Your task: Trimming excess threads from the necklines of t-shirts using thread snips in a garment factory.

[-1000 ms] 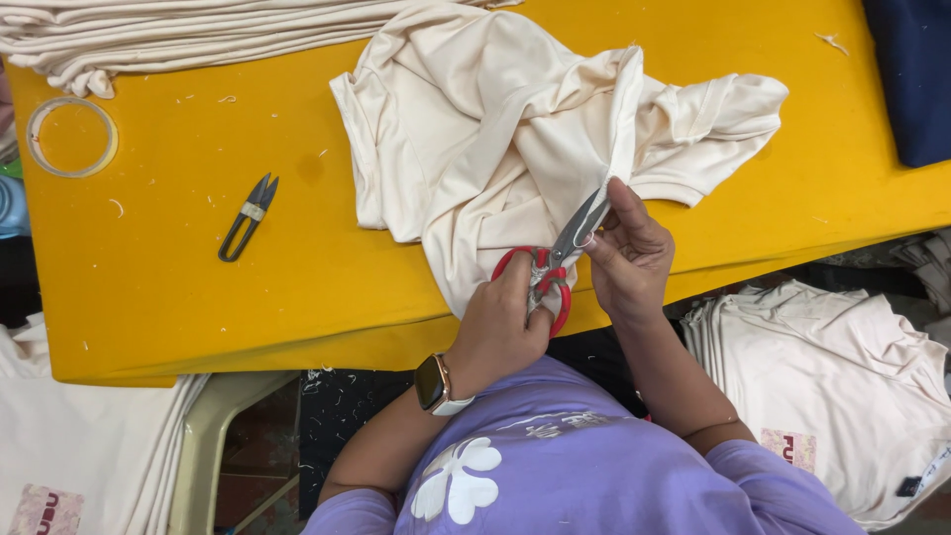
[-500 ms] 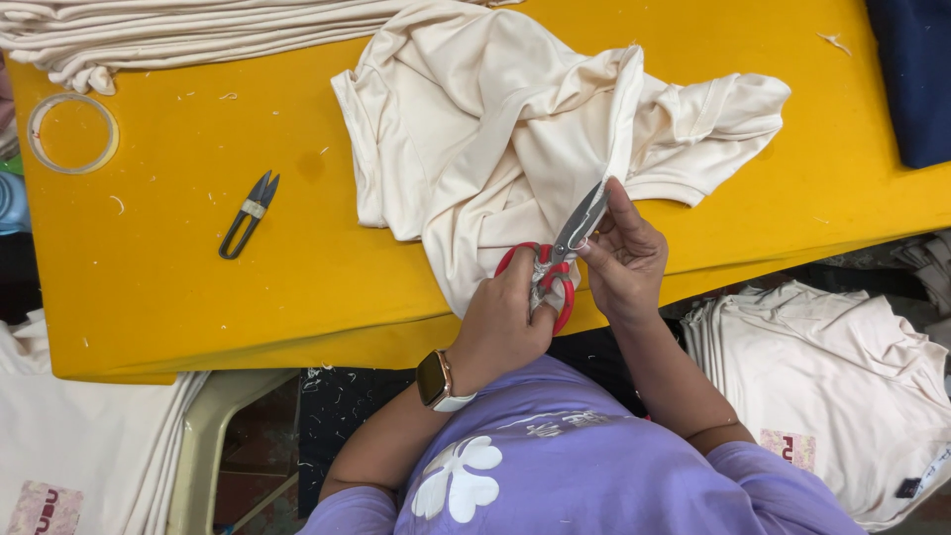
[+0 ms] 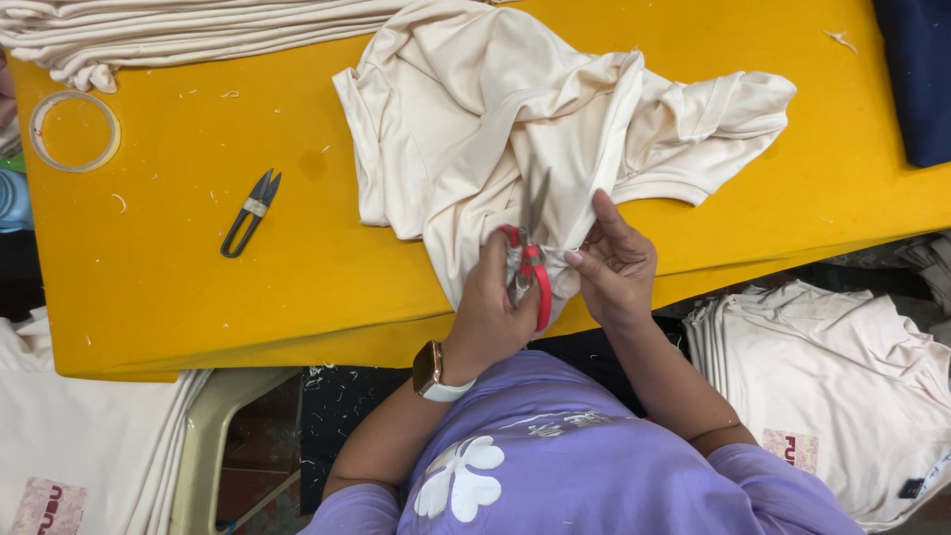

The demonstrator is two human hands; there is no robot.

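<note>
Fingers of left hand [image 3: 492, 312] closed through red-handled scissors [image 3: 529, 260], blades upright on cream garment [image 3: 515, 129], right hand [image 3: 616, 266] pinching cloth edge just beside, garment crumpled on yellow table [image 3: 198, 287], thread snips [image 3: 250, 212] well apart.

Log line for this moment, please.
left hand: grips red-handled scissors, blades pointing up over cream shirt | right hand: pinches shirt edge | yellow table: thread snips lying apart

table [image 3: 297, 287]: garment [image 3: 515, 129] lying on it, middle
scissors [image 3: 530, 248]: sitting on garment's near edge, between left hand [image 3: 490, 312] and right hand [image 3: 619, 263]
thread snips [image 3: 250, 213]: lying left of garment
tape ring [image 3: 74, 131]: lying far left
</note>
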